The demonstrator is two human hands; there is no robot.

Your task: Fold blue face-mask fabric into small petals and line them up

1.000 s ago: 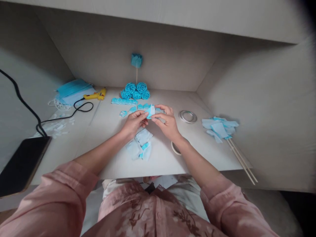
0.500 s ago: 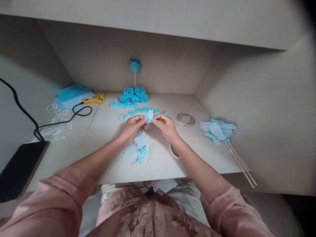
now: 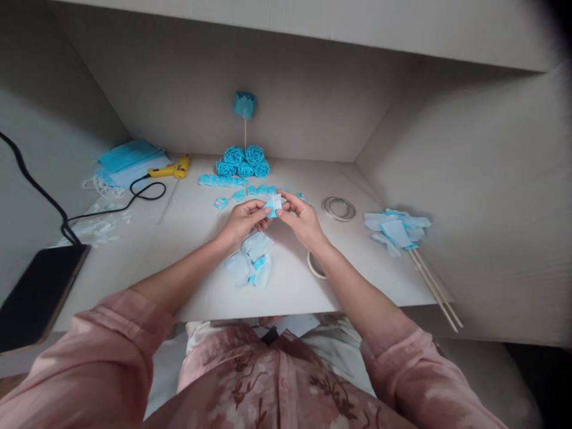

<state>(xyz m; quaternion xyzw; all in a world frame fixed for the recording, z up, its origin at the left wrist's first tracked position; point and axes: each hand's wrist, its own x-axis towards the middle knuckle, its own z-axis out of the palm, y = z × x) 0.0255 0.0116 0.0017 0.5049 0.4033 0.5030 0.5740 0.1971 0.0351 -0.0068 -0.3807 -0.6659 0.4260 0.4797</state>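
Note:
Between my hands is a small folded piece of blue and white mask fabric (image 3: 274, 205). My left hand (image 3: 245, 221) pinches it at its left side. The thumb and fingers of my right hand (image 3: 301, 220) grip its right side. Just beyond lies a row of folded blue petals (image 3: 261, 190), partly hidden by my fingers. Loose pale fabric pieces (image 3: 250, 262) lie on the table (image 3: 286, 298) below my hands. Farther back sit several blue fabric roses (image 3: 245, 162), and a blue flower on a stick (image 3: 245, 105) stands behind them.
At left are a stack of blue masks (image 3: 131, 158), a yellow glue gun (image 3: 172, 169) with a black cord, white scraps (image 3: 100, 226) and a dark phone (image 3: 40, 292). Rings (image 3: 338, 208) and a tape roll (image 3: 314, 266) lie at right, near fabric-topped sticks (image 3: 433, 286).
My right fingers have shifted on the fabric piece, the index finger now raised over its top edge. The view has tipped slightly, so the table appears higher.

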